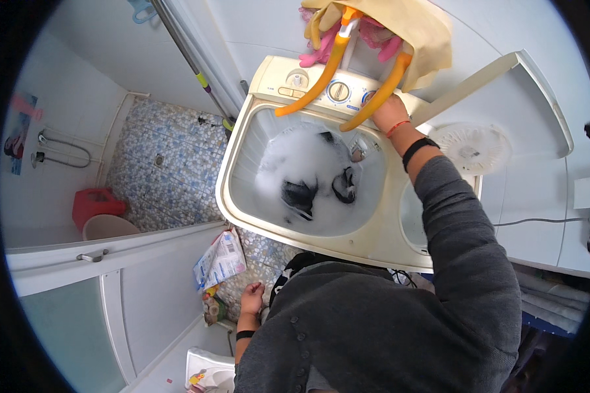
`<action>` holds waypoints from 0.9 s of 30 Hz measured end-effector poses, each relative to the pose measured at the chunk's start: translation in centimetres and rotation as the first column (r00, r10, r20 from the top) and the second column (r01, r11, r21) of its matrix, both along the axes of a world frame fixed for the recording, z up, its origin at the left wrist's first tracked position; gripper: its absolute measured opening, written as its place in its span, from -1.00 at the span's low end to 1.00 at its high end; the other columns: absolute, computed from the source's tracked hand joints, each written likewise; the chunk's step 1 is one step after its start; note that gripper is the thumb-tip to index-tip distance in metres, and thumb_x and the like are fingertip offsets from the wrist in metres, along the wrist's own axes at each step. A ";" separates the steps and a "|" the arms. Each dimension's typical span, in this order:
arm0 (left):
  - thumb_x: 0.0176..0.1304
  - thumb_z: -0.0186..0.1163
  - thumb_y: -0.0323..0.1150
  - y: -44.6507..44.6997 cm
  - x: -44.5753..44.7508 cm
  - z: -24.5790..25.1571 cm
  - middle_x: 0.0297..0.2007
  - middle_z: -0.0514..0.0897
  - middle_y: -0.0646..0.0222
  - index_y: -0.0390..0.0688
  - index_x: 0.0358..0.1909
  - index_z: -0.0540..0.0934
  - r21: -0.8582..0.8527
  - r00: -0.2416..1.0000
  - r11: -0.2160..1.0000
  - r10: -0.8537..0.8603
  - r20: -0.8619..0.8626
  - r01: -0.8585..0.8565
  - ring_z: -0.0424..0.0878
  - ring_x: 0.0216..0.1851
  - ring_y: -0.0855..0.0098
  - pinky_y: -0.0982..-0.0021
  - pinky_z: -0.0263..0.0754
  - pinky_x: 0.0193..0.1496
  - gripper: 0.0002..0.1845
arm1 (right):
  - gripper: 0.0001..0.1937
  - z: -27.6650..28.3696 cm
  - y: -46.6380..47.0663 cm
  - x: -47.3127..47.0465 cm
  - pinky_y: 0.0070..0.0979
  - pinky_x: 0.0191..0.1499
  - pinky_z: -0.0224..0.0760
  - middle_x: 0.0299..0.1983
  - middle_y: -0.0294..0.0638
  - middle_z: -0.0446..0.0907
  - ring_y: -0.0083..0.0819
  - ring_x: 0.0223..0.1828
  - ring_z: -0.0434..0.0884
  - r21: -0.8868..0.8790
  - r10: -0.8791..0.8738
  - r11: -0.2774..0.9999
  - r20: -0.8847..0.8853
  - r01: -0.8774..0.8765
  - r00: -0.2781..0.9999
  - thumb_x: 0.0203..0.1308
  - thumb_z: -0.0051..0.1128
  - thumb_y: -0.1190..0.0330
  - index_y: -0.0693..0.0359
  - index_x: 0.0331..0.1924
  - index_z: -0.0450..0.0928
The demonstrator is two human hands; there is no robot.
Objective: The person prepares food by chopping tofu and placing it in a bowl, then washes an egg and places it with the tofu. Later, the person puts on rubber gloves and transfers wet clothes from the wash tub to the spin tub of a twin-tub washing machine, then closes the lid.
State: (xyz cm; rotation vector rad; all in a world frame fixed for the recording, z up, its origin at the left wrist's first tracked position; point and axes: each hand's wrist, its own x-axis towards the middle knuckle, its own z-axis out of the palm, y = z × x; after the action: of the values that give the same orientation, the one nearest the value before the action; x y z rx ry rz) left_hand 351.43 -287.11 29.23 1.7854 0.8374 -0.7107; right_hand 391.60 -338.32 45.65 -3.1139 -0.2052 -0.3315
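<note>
My right hand (389,112) reaches across the twin-tub washing machine (356,249) and grips a dial (368,97) on its control panel. Hand and orange hose hide most of that dial. To its left sits another dial (339,91), its knob fully visible. Below the panel, the wash tub (243,182) holds sudsy water with white foam (295,152). Dark cloth (299,194) and a black-edged piece (344,185) break the surface. Low at my side hangs my left hand (252,296), holding nothing, its fingers loosely bent.
Two orange hoses (314,96) hang over the tub's rear edge. The raised lid (472,88) stands behind my right arm, near a white perforated spin cover (469,147). A detergent bag (223,260) rests on the floor by the white door (152,275). Rubber gloves (319,49) hang above the panel.
</note>
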 end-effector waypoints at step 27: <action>0.18 0.33 -0.30 2.2 2.0 -1.0 -0.27 0.70 0.36 -0.28 -0.15 0.62 -0.005 0.995 0.999 -0.040 0.088 0.040 0.60 -0.22 0.47 0.41 0.49 -0.08 -0.71 | -0.43 9.0 3.9 -9.5 -0.60 -0.23 0.43 0.09 -0.19 0.43 -0.47 -0.09 0.53 0.930 -0.317 -0.352 -0.221 0.102 0.922 0.24 0.16 0.38 0.22 0.32 0.23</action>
State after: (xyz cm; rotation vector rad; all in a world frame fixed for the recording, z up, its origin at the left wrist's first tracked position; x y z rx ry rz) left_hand 353.47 -284.88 28.20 1.8179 0.7412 -0.6550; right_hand 382.08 -334.39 54.63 -1.2237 0.5019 -0.3880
